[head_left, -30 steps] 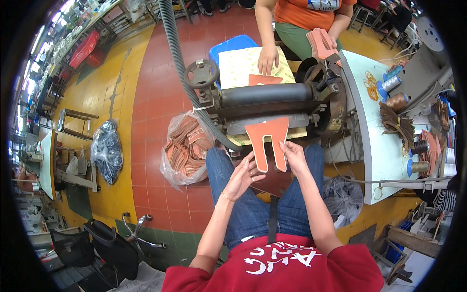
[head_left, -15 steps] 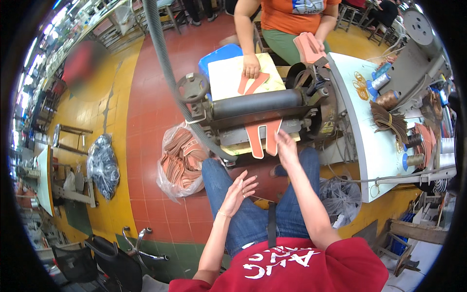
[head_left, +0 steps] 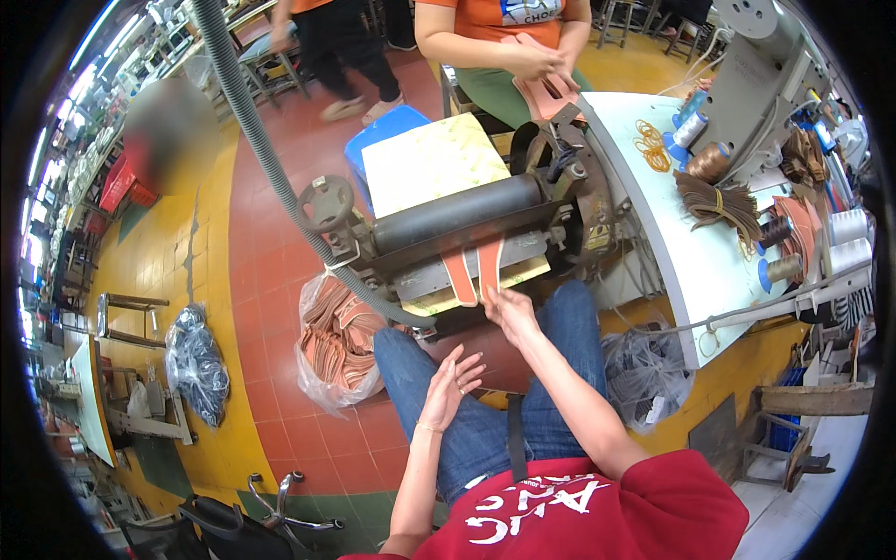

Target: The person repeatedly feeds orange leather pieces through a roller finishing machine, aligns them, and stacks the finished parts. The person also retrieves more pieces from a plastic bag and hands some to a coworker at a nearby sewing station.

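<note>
My right hand (head_left: 511, 315) pinches the near end of an orange forked piece (head_left: 490, 263) with pale edges. Two strips of that piece stick out toward me from under the roller (head_left: 457, 214) of a machine; its far part is hidden there. Over my lap, my left hand (head_left: 453, 383) is open, fingers spread and palm turned inward, holding nothing. Across the machine, a co-worker's two hands (head_left: 544, 67) hold similar orange pieces (head_left: 541, 97). A pale yellow sheet (head_left: 434, 159) lies behind the roller.
Left of my knee, a clear plastic bag (head_left: 338, 350) is full of orange pieces. A grey hose (head_left: 245, 121) runs down to the machine beside a handwheel (head_left: 326, 203). At right, a white table (head_left: 644, 219) bears thread spools and a brown bundle (head_left: 719, 205).
The view has shifted. The co-worker's hand has left the yellow sheet, and the orange piece there is gone from it. Two orange strips now protrude at the near side. Another person has stepped in behind.
</note>
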`<state>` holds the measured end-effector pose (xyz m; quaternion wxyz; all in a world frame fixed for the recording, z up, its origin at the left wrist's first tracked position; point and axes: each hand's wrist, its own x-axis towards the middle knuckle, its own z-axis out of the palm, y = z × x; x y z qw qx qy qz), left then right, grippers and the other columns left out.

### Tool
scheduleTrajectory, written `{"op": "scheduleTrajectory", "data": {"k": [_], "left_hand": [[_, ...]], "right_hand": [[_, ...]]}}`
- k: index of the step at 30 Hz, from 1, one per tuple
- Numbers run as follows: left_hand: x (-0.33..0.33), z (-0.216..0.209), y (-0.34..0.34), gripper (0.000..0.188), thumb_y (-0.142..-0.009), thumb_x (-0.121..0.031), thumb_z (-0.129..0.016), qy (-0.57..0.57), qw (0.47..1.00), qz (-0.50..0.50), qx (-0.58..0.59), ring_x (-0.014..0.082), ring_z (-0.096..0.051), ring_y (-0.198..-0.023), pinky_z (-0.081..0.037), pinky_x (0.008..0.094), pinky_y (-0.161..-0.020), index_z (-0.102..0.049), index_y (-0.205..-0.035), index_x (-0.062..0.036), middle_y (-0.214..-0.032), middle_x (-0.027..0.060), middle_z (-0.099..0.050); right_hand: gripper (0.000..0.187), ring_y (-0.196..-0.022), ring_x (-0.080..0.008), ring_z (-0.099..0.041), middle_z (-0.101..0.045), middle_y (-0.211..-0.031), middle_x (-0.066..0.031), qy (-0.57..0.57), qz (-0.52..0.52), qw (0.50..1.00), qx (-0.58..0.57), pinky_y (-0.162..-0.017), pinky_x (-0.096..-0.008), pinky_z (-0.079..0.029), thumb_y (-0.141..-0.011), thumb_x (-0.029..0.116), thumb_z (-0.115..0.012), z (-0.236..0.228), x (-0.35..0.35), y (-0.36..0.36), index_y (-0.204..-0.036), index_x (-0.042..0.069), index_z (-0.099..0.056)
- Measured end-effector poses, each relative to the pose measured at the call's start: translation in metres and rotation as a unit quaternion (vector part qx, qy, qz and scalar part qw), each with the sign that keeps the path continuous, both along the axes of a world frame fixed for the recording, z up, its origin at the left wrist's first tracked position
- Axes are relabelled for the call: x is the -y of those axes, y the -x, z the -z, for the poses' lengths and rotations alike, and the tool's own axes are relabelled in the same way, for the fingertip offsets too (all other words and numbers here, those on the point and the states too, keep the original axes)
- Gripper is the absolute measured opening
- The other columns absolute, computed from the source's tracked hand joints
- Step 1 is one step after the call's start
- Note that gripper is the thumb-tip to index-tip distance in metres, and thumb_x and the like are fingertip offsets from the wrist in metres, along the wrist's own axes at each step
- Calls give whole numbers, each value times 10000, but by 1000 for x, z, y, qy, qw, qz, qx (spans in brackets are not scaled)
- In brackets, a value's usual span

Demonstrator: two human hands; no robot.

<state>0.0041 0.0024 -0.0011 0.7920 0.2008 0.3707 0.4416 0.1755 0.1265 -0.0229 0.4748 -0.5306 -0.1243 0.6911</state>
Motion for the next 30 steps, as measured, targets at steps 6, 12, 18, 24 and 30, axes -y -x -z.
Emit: {"op": "scheduleTrajectory", "data": {"k": [6, 12, 18, 24, 30], "left_hand": [[13, 7, 0, 512, -987, -375, -389, 4, 1000, 17, 4, 298, -488, -1210, -418, 388, -969, -306, -1426, -125, -1382, 174, -438], [-2, 32, 4, 563, -942, -466, -443, 51, 998, 33, -30, 280, -496, -1173, -413, 394, -922, -360, -1393, -139, -1343, 151, -475], [-17, 76, 10, 503, -929, -447, -492, 42, 989, 104, -94, 257, -548, -1080, -452, 394, -880, -433, -1334, -154, -1256, 135, -549], [-24, 92, 19, 448, -917, -440, -511, 131, 991, 9, 7, 289, -539, -1129, -467, 451, -894, -496, -1238, -126, -1264, 169, -538], [-38, 110, 30, 372, -918, -417, -505, 162, 984, -3, 74, 295, -574, -1090, -481, 474, -877, -558, -1128, -115, -1239, 165, -560]], "right_hand": [[52, -663, -103, -577, -593, -769, -6, -186, 2, 979, -84, -553, -228, -473, -850, 96, -628, 25, 35, -2, -879, 74, -591], [290, -759, -125, -616, -641, -899, -77, 118, -213, 968, 56, -620, -251, -504, -894, 227, -620, 84, 122, -26, -1127, 57, -589], [270, -889, -259, -657, -680, -958, -121, -54, -330, 819, 467, -778, -369, -515, -844, 244, -646, 99, 90, -24, -1019, 39, -646], [241, -960, -311, -643, -685, -959, -128, -118, -311, 828, 451, -811, -407, -516, -755, 252, -681, 102, 100, -17, -917, 74, -684], [242, -914, -308, -656, -686, -921, -140, -139, -330, 814, 457, -775, -404, -523, -735, 226, -694, 99, 100, -16, -925, 77, -681]]}}
